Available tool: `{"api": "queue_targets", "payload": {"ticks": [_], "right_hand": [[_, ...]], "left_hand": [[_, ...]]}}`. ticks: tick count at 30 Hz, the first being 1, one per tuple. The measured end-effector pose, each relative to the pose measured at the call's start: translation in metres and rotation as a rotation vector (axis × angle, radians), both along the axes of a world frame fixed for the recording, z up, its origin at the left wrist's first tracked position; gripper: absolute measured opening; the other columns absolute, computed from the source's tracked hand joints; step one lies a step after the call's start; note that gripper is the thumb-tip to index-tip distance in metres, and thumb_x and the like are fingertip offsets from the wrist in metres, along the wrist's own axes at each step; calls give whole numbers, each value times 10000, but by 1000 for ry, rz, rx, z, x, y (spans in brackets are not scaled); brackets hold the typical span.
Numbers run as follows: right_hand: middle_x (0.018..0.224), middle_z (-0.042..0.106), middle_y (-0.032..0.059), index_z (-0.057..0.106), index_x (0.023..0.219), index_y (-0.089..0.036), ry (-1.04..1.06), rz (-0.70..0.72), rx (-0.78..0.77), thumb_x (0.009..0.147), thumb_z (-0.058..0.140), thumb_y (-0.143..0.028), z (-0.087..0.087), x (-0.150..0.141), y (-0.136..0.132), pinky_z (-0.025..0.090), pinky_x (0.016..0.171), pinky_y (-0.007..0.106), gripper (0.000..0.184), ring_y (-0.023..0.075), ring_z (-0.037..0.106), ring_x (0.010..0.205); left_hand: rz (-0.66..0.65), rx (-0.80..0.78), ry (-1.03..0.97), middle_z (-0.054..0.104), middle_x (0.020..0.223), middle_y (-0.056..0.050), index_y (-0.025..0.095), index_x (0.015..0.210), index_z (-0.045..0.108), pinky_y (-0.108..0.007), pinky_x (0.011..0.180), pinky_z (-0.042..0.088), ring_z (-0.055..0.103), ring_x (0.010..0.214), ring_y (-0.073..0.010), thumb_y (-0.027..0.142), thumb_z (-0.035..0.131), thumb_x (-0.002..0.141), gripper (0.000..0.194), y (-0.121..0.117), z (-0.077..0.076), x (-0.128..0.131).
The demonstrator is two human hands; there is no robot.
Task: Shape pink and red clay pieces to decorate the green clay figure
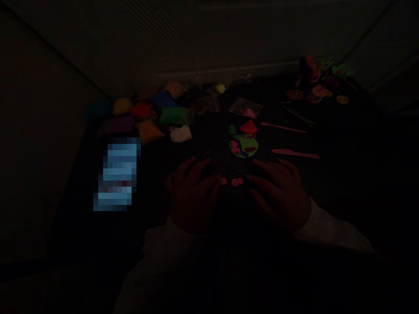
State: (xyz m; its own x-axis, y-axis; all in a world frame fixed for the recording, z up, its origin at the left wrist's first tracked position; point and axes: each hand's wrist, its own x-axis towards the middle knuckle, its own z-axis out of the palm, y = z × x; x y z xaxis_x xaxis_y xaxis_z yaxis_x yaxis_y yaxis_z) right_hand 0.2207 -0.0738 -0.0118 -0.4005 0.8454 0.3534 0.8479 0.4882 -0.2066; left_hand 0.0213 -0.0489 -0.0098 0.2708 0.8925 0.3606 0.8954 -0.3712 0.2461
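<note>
Three small flat pink clay discs lie on the dark table between my hands: a pink disc (223, 181) on the left and an overlapping pair of pink discs (236, 182) on the right. My left hand (196, 198) rests palm down, fingers spread, a fingertip at the edge of the left disc. On the other side, my right hand (279, 194) has its fingers stretched out, one tip beside the pair. Just beyond stands a clay scene (250, 148) on a round green base, with a red-capped mushroom house (249, 127) and a green tree shape (232, 129).
Bags of coloured clay, among them a green bag (175, 115), line the back left. A lit, blurred phone (118, 174) lies left. A pink clay knife (296, 154) and a thin pink tool (283, 127) lie right. Clay figures (316, 76) stand back right. The light is very dim.
</note>
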Motion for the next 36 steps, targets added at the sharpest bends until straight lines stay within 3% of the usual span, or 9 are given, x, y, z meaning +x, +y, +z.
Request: {"api": "queue_targets", "payload": {"ticks": [12, 18, 24, 32, 36], "right_hand": [[1233, 434, 68, 537, 1056, -204, -5, -9, -4, 773, 474, -301, 0, 1, -1, 222, 942, 454, 306, 217, 417, 1062], [1237, 428, 77, 535, 1060, -196, -9, 4, 1, 761, 488, -290, -1, 1, 0, 231, 931, 456, 317, 222, 421, 1053], [1233, 433, 74, 538, 1055, -195, 4, 5, 3, 755, 491, -277, -2, 1, 0, 239, 923, 461, 315, 226, 422, 1052], [1231, 436, 68, 542, 1052, -198, 10, -2, -3, 765, 487, -294, 0, 1, 0, 239, 933, 452, 308, 218, 429, 1046], [1233, 433, 68, 541, 1055, -199, 4, -3, -13, 769, 481, -302, 1, 1, 0, 233, 941, 450, 310, 216, 425, 1054]], "left_hand": [[-42, 60, 112, 530, 1173, -35, 295, 1006, 585, -501, 818, 257, 388, 1113, -322, 285, 556, 714, 294, -28, 1, -3], [-25, 98, 91, 549, 1137, -18, 312, 916, 615, -474, 820, 263, 395, 1105, -295, 274, 561, 717, 209, -18, 2, -3], [-112, 117, 59, 571, 1078, 6, 320, 809, 644, -445, 839, 262, 389, 1096, -264, 240, 556, 724, 146, -5, 5, -6], [-279, 151, 155, 573, 1086, -2, 330, 926, 602, -462, 794, 298, 410, 1078, -278, 225, 527, 749, 219, 0, 4, -17], [-294, 208, 211, 582, 1069, 2, 318, 924, 598, -454, 776, 310, 423, 1063, -275, 205, 530, 745, 222, 1, 4, -17]]}}
